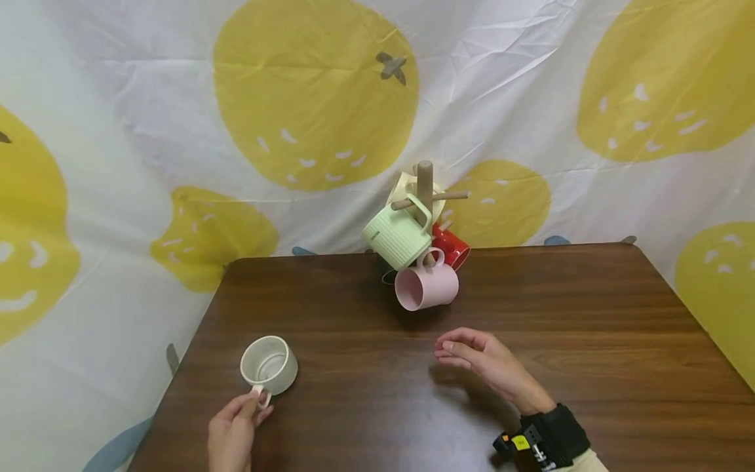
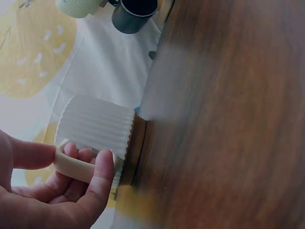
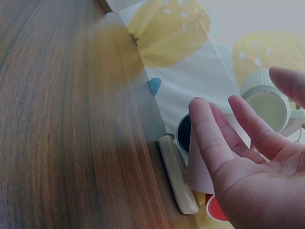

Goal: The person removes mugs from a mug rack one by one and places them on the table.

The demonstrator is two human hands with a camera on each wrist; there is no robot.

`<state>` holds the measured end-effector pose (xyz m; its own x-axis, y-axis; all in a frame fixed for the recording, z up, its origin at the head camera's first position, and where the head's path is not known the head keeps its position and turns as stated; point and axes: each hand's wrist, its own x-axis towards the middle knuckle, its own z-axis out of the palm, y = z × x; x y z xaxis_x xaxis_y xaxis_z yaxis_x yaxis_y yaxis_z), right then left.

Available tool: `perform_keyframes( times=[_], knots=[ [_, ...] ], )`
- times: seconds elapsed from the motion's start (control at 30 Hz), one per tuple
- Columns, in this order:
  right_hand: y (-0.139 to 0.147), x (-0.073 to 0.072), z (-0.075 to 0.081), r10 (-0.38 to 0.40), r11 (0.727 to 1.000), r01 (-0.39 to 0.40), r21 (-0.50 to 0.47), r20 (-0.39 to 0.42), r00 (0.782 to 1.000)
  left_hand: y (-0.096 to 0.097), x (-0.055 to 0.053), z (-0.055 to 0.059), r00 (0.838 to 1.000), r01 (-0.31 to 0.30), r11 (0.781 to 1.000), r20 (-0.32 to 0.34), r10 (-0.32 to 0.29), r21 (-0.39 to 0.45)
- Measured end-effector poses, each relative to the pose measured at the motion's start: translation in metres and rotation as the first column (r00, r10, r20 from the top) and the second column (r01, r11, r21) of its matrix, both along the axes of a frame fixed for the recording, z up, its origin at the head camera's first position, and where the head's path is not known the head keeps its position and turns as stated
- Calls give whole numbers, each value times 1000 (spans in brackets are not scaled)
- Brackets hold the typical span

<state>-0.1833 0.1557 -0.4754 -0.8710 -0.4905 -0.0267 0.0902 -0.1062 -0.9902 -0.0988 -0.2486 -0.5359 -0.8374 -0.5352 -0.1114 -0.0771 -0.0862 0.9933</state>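
A white ribbed mug point(image 1: 269, 364) stands upright at the left of the brown table, its mouth facing up. My left hand point(image 1: 234, 429) grips its handle from the near side; in the left wrist view the fingers point(image 2: 102, 174) curl round the handle point(image 2: 74, 167). My right hand point(image 1: 480, 360) is held over the table right of centre, its fingers loosely bent with nothing in them. Beyond it, a pink mug point(image 1: 429, 286) hangs low on a wooden mug tree point(image 1: 425, 177). A pale green ribbed mug point(image 1: 398, 237) hangs above the pink one.
Also on the tree are a red mug point(image 1: 453, 248), a cream mug point(image 1: 401, 187) behind the post, and a black mug point(image 2: 135, 15) mostly hidden in the head view. A bare peg point(image 1: 457, 195) sticks out to the right. Patterned cloth point(image 1: 501, 98) hangs behind the table point(image 1: 590, 314).
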Motion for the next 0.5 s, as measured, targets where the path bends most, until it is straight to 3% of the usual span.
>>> perform_keyframes(
  times=[0.2, 0.27, 0.33, 0.43, 0.5],
  knots=[
    [0, 0, 2, 0, 1000, 0, -3, -2, 1000, 5, 0, 6, 998, -55, 998, 32, 56, -26],
    [0, 0, 2, -1, 1000, 1, -2, 1, 1000, 8, 3, 13, 994, -63, 992, 84, 73, -111],
    [-1, 0, 2, -2, 1000, 2, -3, 5, 1000, 12, 6, 23, 986, -61, 978, 137, 90, -200],
    [-1, 1, 2, -5, 1000, 5, 5, 7, 1000, 16, 10, 35, 967, -53, 932, 216, 138, -359],
    [-1, 1, 3, -9, 1000, 9, 11, 6, 1000, 17, 13, 41, 959, -50, 907, 235, 161, -418]
  ],
)
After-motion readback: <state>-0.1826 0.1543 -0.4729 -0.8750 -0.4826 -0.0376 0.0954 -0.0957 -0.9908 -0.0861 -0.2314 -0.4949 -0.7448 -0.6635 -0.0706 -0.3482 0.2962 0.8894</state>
